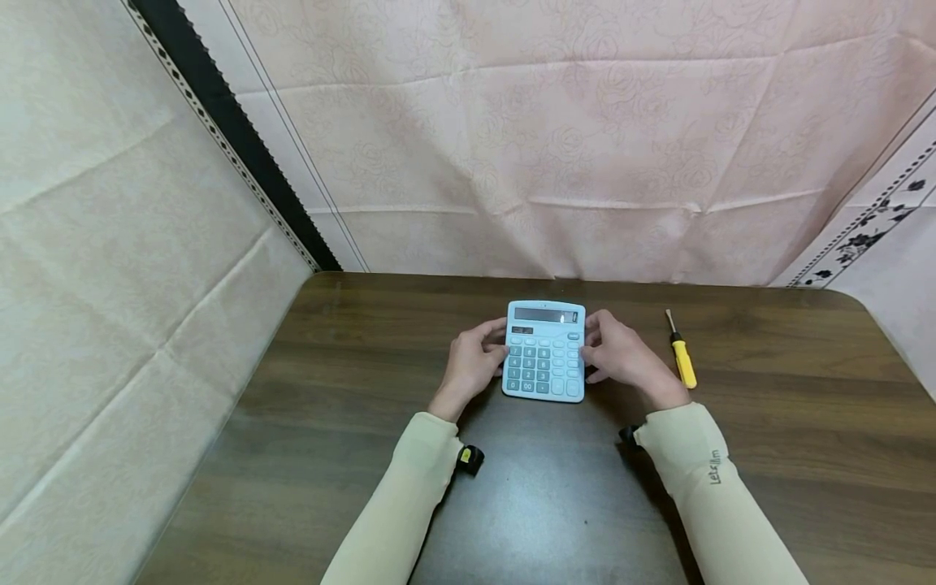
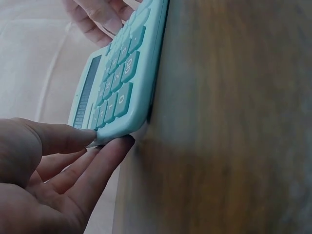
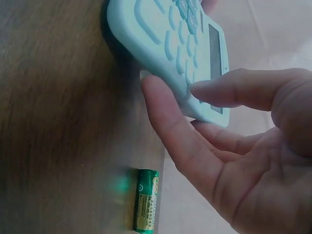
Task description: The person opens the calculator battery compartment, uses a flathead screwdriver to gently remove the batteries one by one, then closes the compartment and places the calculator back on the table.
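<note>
A light blue calculator [image 1: 544,352] faces up over the brown table, with a digit showing at the right end of its display [image 1: 545,315]. My left hand [image 1: 471,363] grips its left edge, the thumb [image 2: 73,139] on the upper rim and the other fingers along the side and underneath. On the opposite edge, my right hand [image 1: 621,351] holds it likewise, thumb near the keys in the right wrist view. A green battery [image 3: 146,201] lies on the table close to the right hand; in the head view it cannot be seen.
To the right of my right hand lies a screwdriver [image 1: 682,349] with a yellow handle, its metal tip pointing away. The wooden table [image 1: 351,349] ends at a pale patterned cloth [image 1: 585,162] hanging behind it. Another light cloth hangs at the left.
</note>
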The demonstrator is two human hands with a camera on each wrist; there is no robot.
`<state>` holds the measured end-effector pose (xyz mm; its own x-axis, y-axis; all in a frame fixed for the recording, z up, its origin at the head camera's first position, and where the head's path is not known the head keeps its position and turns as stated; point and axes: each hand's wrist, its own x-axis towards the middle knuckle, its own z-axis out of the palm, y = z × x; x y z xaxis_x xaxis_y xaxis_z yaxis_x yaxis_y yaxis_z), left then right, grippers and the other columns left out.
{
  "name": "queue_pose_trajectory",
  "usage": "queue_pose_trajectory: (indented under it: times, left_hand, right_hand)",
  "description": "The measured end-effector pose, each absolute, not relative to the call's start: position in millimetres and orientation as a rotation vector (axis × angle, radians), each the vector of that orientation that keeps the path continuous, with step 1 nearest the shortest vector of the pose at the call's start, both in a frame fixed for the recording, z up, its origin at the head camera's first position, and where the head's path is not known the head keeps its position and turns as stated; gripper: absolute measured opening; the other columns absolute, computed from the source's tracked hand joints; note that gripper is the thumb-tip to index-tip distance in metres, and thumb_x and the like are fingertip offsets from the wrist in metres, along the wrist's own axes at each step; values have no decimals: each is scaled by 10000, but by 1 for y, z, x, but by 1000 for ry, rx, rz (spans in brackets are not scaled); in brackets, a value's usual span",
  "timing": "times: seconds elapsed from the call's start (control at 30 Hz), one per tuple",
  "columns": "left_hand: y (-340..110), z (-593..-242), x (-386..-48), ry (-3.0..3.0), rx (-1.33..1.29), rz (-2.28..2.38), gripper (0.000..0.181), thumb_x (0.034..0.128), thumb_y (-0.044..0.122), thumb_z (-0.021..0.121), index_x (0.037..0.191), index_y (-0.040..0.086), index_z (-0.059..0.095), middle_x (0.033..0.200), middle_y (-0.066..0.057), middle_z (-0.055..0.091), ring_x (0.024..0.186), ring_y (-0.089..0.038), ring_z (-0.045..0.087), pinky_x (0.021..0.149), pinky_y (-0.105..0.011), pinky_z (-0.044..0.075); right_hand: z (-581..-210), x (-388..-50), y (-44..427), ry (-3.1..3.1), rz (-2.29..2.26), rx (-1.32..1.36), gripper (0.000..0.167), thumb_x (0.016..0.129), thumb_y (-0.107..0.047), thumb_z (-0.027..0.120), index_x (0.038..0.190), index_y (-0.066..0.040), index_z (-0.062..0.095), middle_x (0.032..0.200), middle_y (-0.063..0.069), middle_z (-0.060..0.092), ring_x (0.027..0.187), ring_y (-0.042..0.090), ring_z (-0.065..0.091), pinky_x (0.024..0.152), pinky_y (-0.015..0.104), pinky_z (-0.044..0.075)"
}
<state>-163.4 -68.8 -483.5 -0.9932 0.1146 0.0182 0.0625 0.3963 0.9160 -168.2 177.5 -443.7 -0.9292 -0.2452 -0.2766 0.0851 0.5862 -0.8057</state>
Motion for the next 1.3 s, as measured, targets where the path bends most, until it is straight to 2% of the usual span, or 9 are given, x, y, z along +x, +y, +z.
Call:
queue_pose_trajectory:
  times: [0.47,1.0,1.3]
  left_hand:
    - [-69,-486,-163,2573,126,1677,400,1010,-28,688,1403,44,696,1253,-130,745,922,-151,730,685,-270,618]
    - [-71,-486,-162,2549,106,1677,403,998,-30,710,1394,45,704,1244,-132,747,915,-167,734,687,-281,622]
    - [-71,-486,-164,2510,82,1727,384,1010,43,721,1393,42,702,1233,-118,751,949,-172,743,692,-302,629]
  right_hand:
    - [-444,-169,177,2467,-1141,-100,485,1049,-8,559,1484,127,393,1244,296,546,996,352,657,770,381,635]
    - [-445,-168,177,2483,-1084,-102,508,1035,-15,576,1493,133,413,1220,277,565,977,339,656,762,368,635]
    - [-442,-169,179,2483,-1076,-116,547,1023,-13,583,1522,129,410,1216,277,581,954,326,670,766,363,635]
